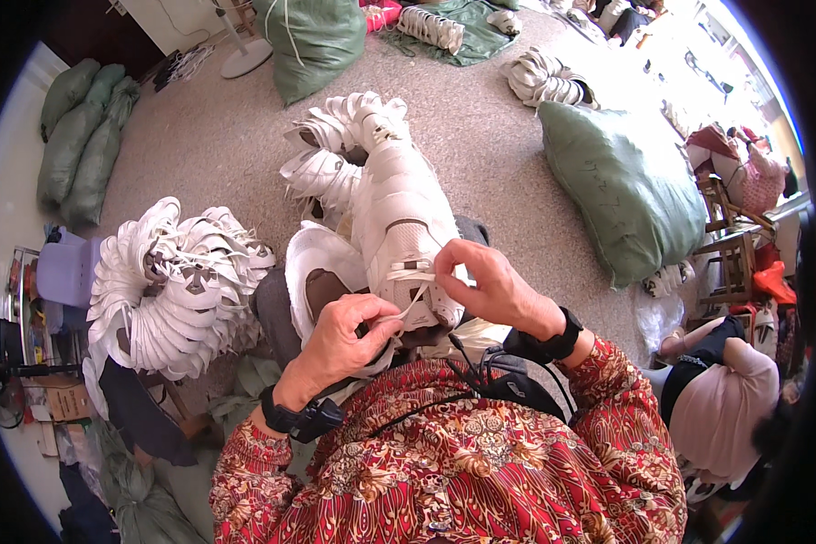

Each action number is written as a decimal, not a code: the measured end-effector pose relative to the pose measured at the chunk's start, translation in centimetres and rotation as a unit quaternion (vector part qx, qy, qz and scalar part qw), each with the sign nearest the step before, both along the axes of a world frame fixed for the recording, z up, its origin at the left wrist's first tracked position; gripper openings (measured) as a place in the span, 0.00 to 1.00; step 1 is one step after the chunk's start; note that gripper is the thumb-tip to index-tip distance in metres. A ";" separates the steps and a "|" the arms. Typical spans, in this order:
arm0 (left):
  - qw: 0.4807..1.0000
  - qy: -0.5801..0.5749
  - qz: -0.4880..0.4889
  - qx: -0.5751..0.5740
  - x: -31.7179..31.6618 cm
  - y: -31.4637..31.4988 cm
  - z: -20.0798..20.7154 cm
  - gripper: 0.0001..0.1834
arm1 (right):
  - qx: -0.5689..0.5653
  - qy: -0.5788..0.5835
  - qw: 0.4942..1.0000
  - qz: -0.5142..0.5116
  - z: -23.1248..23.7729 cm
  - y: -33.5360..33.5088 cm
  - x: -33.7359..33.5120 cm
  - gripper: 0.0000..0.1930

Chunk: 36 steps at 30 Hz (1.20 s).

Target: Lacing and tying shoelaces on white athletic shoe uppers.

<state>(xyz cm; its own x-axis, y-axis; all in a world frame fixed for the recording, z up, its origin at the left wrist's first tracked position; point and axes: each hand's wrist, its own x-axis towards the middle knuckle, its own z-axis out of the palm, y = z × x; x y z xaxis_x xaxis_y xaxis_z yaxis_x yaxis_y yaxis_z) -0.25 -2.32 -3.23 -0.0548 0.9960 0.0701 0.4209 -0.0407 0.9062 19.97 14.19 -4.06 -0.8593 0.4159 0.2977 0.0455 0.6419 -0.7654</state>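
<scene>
White shoe upper (410, 240), nearest one of a long nested stack (392, 177), sits right in front of the person's body, between the two hands. White lace (414, 300) runs across its front opening.

Left hand (343, 337): thumb and forefinger closed in a pinch on the lace, just left of the upper. Right hand (491, 283): thumb and forefinger bent together at the upper's right edge; can't tell if lace or edge is between them, fingertips partly hidden.

Handling, judged by look: upper should be light, soft, bendy, no sole seen on it; likely caves if pushed, hard to break. Stack behind probably gives some backing but could slide or curl. Lace looks thin, limp, maybe slippery; best pinched close to its end, fingertips only. Upper best held by the firmer side edge next to the lace holes, not by floppy parts.

Around: another white upper (301, 251) with brown lining open just left of the stack, bigger pile of uppers (177, 304) further left, green sack (621, 190) on the floor at right.
</scene>
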 end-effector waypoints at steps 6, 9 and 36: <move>1.000 0.010 -0.017 -0.006 -0.2 -0.5 0.6 0.06 | -0.172 -0.084 0.981 -0.025 0.5 0.8 0.2 0.07; 0.996 0.085 -0.016 0.026 -0.1 -1.1 0.3 0.08 | -0.169 -0.051 0.984 -0.009 0.2 0.8 0.1 0.07; 0.885 0.447 0.026 0.125 3.7 1.6 -0.9 0.12 | -0.057 -0.094 0.986 0.127 -1.2 -4.9 2.4 0.07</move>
<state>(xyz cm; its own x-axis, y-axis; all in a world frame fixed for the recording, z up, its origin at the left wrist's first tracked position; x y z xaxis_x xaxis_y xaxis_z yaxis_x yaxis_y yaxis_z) 3.48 -0.73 -4.10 0.0895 0.9409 0.3267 0.9726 -0.1533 0.1748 22.34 9.33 -5.24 -0.9754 0.2020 0.0880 0.0416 0.5611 -0.8267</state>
